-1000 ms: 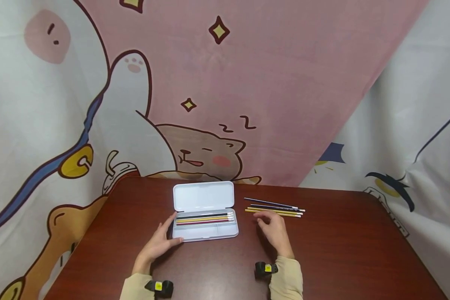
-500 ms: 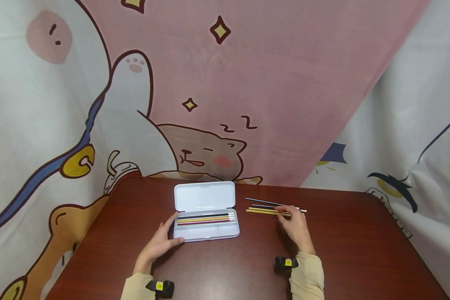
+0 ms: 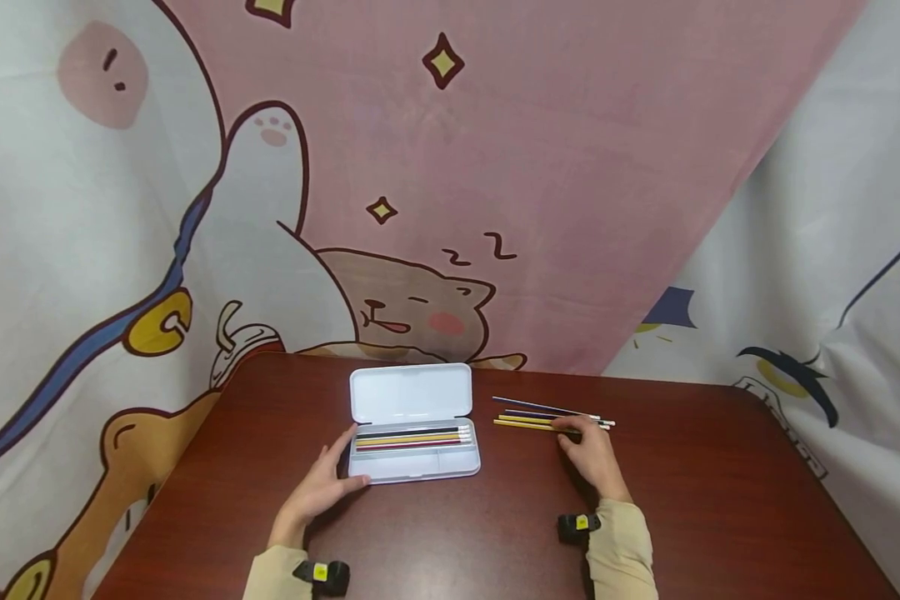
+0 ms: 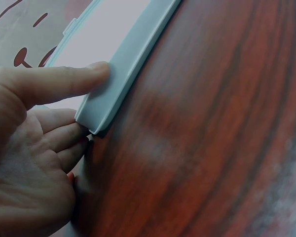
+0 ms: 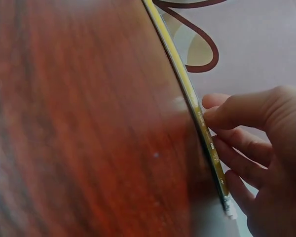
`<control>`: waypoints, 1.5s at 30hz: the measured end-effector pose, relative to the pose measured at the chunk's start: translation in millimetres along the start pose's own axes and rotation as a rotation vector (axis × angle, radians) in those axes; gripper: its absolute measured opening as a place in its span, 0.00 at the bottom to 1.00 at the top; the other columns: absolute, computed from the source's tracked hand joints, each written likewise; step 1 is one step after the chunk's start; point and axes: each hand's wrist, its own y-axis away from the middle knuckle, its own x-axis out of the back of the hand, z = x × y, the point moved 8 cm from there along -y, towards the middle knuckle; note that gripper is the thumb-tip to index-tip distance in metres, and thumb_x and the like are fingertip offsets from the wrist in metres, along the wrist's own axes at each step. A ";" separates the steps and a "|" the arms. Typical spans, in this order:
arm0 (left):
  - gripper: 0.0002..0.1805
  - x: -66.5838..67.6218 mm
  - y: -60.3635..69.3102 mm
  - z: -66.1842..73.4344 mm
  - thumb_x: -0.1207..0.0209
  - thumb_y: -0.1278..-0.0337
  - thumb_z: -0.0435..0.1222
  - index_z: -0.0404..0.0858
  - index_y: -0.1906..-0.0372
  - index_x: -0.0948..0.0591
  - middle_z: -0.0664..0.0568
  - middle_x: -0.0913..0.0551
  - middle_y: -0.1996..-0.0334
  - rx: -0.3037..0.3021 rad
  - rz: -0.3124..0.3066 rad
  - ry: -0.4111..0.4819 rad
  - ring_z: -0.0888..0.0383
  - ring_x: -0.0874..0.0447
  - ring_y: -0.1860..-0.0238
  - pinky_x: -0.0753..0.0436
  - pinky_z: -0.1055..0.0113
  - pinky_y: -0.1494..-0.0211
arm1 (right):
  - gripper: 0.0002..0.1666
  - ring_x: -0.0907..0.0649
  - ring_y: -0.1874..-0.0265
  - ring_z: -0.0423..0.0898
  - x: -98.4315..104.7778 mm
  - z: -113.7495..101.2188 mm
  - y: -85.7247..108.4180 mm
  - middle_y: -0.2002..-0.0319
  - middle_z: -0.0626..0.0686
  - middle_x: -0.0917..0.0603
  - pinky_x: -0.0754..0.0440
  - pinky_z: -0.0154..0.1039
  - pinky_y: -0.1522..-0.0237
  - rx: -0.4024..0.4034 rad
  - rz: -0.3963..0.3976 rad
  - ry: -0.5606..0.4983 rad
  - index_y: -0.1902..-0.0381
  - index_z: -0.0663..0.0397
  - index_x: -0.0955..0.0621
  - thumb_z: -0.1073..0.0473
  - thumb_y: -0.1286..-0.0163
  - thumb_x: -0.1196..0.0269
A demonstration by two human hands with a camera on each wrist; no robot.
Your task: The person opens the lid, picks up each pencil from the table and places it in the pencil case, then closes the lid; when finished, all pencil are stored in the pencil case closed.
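A white pencil case (image 3: 414, 468) lies with its lid up, several pencils (image 3: 412, 438) side by side in its back section. My left hand (image 3: 317, 487) grips the case's left end. In the left wrist view, the thumb (image 4: 84, 81) presses the front wall and the other fingers lie against the end. My right hand (image 3: 591, 454) is over a loose group of pencils to the right. In the right wrist view, its bent fingertips touch a yellow pencil (image 5: 170, 42) near the white eraser end; whether they pinch it is unclear.
A dark blue pencil (image 3: 528, 402) lies behind the yellow ones, slightly angled. The brown wooden table (image 3: 450, 542) reaches back to a printed cartoon cloth (image 3: 570, 167). Both wrists wear small black cameras, the left camera (image 3: 330, 577) near the front edge.
My right hand moved right along the loose pencils to their eraser ends, then stayed nearly still there. My left hand keeps its place on the case. The view shifted slightly.
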 end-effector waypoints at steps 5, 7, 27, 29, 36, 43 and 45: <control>0.49 0.6 0.4 -0.4 0.30 0.53 0.34 0.37 0.26 0.42 0.33 0.44 0.29 0.013 -0.001 0.008 0.32 0.62 0.28 0.64 0.35 0.31 | 0.15 0.19 0.59 0.58 -4.1 3.0 -0.3 0.63 0.58 0.19 0.25 0.56 0.53 0.013 -0.011 0.038 0.59 0.62 0.15 0.75 0.46 0.34; 0.49 0.8 0.3 -0.3 0.30 0.53 0.34 0.36 0.26 0.42 0.33 0.44 0.29 0.012 -0.003 0.005 0.32 0.62 0.28 0.64 0.35 0.31 | 0.15 0.19 0.59 0.58 -6.4 4.1 -0.3 0.63 0.58 0.19 0.28 0.58 0.51 0.004 -0.032 0.059 0.59 0.60 0.15 0.74 0.45 0.34; 0.48 0.9 0.9 -0.8 0.31 0.52 0.34 0.37 0.26 0.43 0.32 0.44 0.29 0.018 -0.006 -0.009 0.31 0.63 0.28 0.64 0.35 0.31 | 0.12 0.20 0.63 0.50 -14.7 1.5 11.7 0.64 0.51 0.17 0.22 0.47 0.59 -0.041 -0.104 -0.030 0.63 0.55 0.14 0.75 0.41 0.34; 0.48 0.5 1.1 -0.8 0.31 0.52 0.34 0.37 0.26 0.43 0.32 0.44 0.29 0.019 -0.009 -0.007 0.31 0.64 0.28 0.64 0.34 0.32 | 0.12 0.20 0.63 0.49 -14.2 -0.2 13.2 0.64 0.50 0.17 0.22 0.46 0.60 -0.047 -0.106 -0.041 0.63 0.54 0.14 0.74 0.41 0.34; 0.49 0.3 0.6 0.4 0.30 0.52 0.34 0.37 0.26 0.43 0.33 0.45 0.28 0.008 -0.015 0.004 0.32 0.63 0.27 0.65 0.35 0.31 | 0.13 0.22 0.68 0.44 -9.6 -11.4 15.9 0.69 0.47 0.18 0.23 0.40 0.65 -0.019 -0.076 -0.078 0.64 0.54 0.13 0.75 0.43 0.33; 0.49 -0.2 1.1 -0.2 0.30 0.52 0.34 0.37 0.26 0.43 0.32 0.45 0.28 0.016 -0.016 0.002 0.31 0.64 0.28 0.64 0.34 0.32 | 0.14 0.20 0.65 0.45 -4.3 -28.3 15.3 0.67 0.47 0.16 0.23 0.41 0.64 0.028 -0.072 -0.071 0.63 0.54 0.13 0.75 0.43 0.33; 0.49 -0.1 1.1 -0.5 0.30 0.52 0.35 0.37 0.25 0.43 0.32 0.45 0.28 0.019 -0.018 -0.001 0.31 0.64 0.28 0.64 0.33 0.32 | 0.14 0.20 0.64 0.46 -3.3 -34.7 14.8 0.64 0.48 0.16 0.23 0.40 0.64 0.036 -0.068 -0.067 0.63 0.54 0.13 0.75 0.43 0.33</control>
